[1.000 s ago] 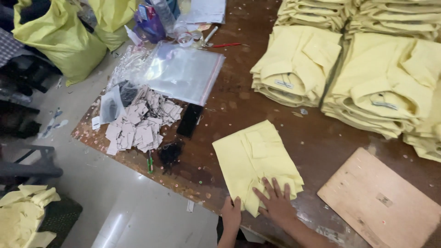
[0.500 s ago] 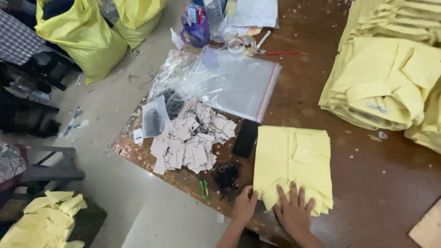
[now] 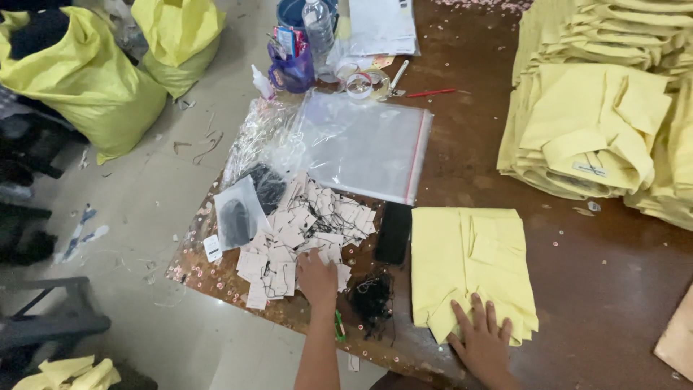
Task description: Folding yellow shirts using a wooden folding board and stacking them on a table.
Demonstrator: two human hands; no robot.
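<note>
Left hand: the left hand (image 3: 317, 278) lies on the near edge of the heap of paper tags (image 3: 303, 235), fingers curled down onto them; whether it has pinched a tag I cannot tell.
Right hand: the right hand (image 3: 485, 343) is open, fingers spread flat on the near corner of the folded yellow shirt (image 3: 469, 267).
Between the hands: a black tangle of tag strings (image 3: 372, 300), a small green pen (image 3: 339, 326) and, further out, a black phone (image 3: 394, 232).
Beyond the left hand: a clear zip bag (image 3: 364, 144) and crumpled plastic wrap.
Beyond the right hand: stacks of folded yellow shirts (image 3: 588, 130), well apart.
Table: brown table (image 3: 613, 289), speckled with small bits.
Risk: strings knotted through the tags could drag several along if one is lifted; the heap reaches the table edge, so loose tags may slip to the floor.
Unclear: the left fingertips are buried in tags; both forearms are cut off by the bottom edge.
</note>
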